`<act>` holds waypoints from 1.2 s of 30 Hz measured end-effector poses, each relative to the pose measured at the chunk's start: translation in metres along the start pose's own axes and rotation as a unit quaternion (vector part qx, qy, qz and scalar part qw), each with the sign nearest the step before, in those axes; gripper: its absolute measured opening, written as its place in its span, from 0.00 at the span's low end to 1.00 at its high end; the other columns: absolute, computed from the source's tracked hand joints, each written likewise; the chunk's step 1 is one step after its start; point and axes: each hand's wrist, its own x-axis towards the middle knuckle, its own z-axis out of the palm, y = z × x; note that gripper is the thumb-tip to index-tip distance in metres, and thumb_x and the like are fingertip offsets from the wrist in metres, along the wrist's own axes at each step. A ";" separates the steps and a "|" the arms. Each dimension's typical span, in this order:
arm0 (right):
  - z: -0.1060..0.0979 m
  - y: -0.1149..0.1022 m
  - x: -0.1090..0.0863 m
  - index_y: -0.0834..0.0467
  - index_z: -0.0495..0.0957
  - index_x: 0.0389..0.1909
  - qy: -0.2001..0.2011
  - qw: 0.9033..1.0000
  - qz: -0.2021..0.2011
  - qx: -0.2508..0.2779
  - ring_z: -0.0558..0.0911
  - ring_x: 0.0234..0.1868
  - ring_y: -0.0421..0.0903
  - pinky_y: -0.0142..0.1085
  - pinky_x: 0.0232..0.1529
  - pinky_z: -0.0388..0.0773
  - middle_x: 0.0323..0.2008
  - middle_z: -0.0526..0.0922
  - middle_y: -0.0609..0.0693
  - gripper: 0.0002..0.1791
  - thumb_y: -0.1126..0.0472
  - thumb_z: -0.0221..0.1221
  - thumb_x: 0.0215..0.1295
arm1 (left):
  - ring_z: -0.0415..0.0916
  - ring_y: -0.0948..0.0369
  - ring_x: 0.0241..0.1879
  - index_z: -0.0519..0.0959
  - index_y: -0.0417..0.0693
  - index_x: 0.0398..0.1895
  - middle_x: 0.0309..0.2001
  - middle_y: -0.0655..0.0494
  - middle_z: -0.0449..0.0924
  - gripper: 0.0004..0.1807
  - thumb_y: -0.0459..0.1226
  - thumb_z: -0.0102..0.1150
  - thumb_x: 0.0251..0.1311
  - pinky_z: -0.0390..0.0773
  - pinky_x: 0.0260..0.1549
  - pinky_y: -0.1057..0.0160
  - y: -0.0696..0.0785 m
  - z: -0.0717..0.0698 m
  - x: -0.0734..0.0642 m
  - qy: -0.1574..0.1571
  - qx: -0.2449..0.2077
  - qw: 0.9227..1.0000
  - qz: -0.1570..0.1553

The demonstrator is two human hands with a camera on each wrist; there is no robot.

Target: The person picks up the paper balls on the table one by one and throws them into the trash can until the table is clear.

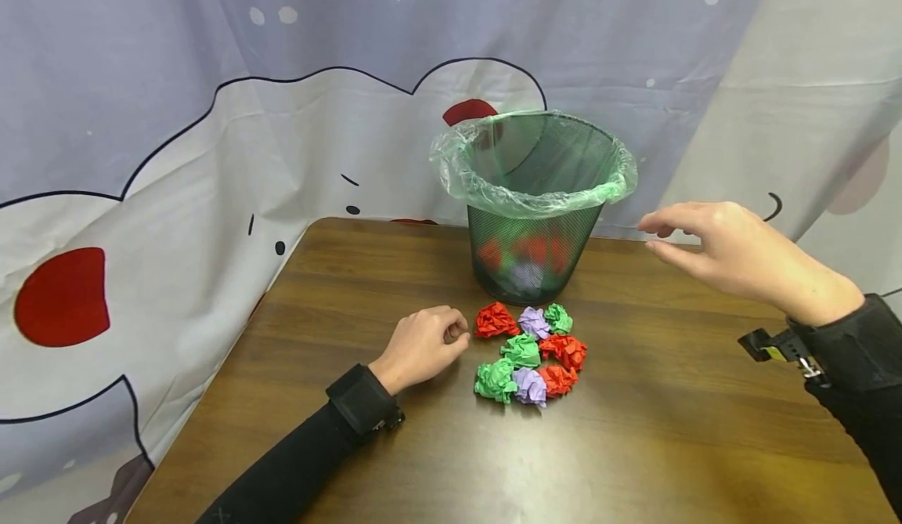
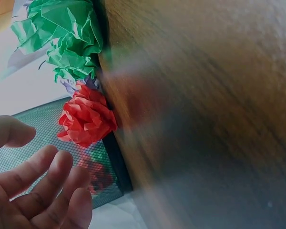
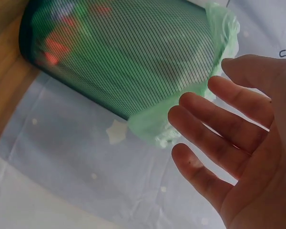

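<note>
My left hand (image 1: pixel 425 348) is low over the table, just left of a red crumpled paper ball (image 1: pixel 496 320). Its fingers are loosely curled with nothing between them; in the left wrist view the same red paper ball (image 2: pixel 87 117) sits beyond the fingertips. My right hand (image 1: pixel 726 254) is raised to the right of a mesh wastebasket (image 1: pixel 486 234), its fingers extended and holding nothing. A green plastic liner (image 1: pixel 521 201) folds over the basket's rim. Several crumpled paper balls, among them a green one (image 1: pixel 496 381) and a purple one (image 1: pixel 530 387), lie grouped before the basket.
Red, green and purple paper shows through the mesh at the basket's bottom. The brown wooden table (image 1: pixel 338 273) ends at a patterned curtain (image 1: pixel 282 140) behind and to the left. Light reflects off the table's front.
</note>
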 end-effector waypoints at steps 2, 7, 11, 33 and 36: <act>0.005 -0.003 -0.006 0.50 0.85 0.47 -0.002 1.000 0.004 0.007 0.84 0.39 0.38 0.25 0.42 0.72 0.38 0.87 0.38 0.15 0.64 0.68 0.59 | 0.74 0.70 0.30 0.85 0.57 0.37 0.33 0.64 0.80 0.05 0.44 0.62 0.62 0.74 0.30 0.66 0.000 0.000 0.000 0.000 0.001 1.000 -0.001; 0.016 -0.008 -0.018 0.48 0.85 0.48 -0.009 1.000 0.013 0.010 0.85 0.40 0.38 0.29 0.43 0.74 0.38 0.86 0.36 0.16 0.63 0.69 0.59 | 0.73 0.70 0.30 0.85 0.57 0.37 0.33 0.64 0.80 0.05 0.44 0.62 0.62 0.73 0.30 0.66 0.001 0.001 -0.002 0.003 0.000 1.000 -0.001; 0.027 -0.011 -0.027 0.48 0.85 0.47 -0.016 0.999 0.018 0.022 0.84 0.41 0.36 0.28 0.45 0.74 0.39 0.86 0.34 0.16 0.63 0.69 0.59 | 0.73 0.69 0.30 0.85 0.57 0.38 0.34 0.62 0.81 0.06 0.44 0.62 0.62 0.73 0.30 0.66 0.001 0.002 -0.003 0.000 -0.006 1.000 0.001; 0.073 -0.022 -0.044 0.50 0.84 0.48 -0.066 0.995 0.029 0.068 0.85 0.41 0.38 0.44 0.44 0.81 0.40 0.86 0.38 0.12 0.59 0.66 0.64 | 0.74 0.69 0.32 0.84 0.56 0.42 0.35 0.66 0.79 0.10 0.46 0.63 0.62 0.73 0.30 0.66 0.016 -0.001 -0.005 -0.009 0.001 1.000 0.027; 0.076 -0.023 -0.045 0.50 0.84 0.48 -0.068 0.995 0.033 0.071 0.84 0.41 0.38 0.44 0.44 0.82 0.40 0.86 0.39 0.12 0.60 0.66 0.64 | 0.75 0.68 0.33 0.84 0.55 0.44 0.35 0.65 0.80 0.12 0.47 0.63 0.61 0.74 0.30 0.65 0.021 -0.002 -0.006 -0.014 0.002 0.999 0.041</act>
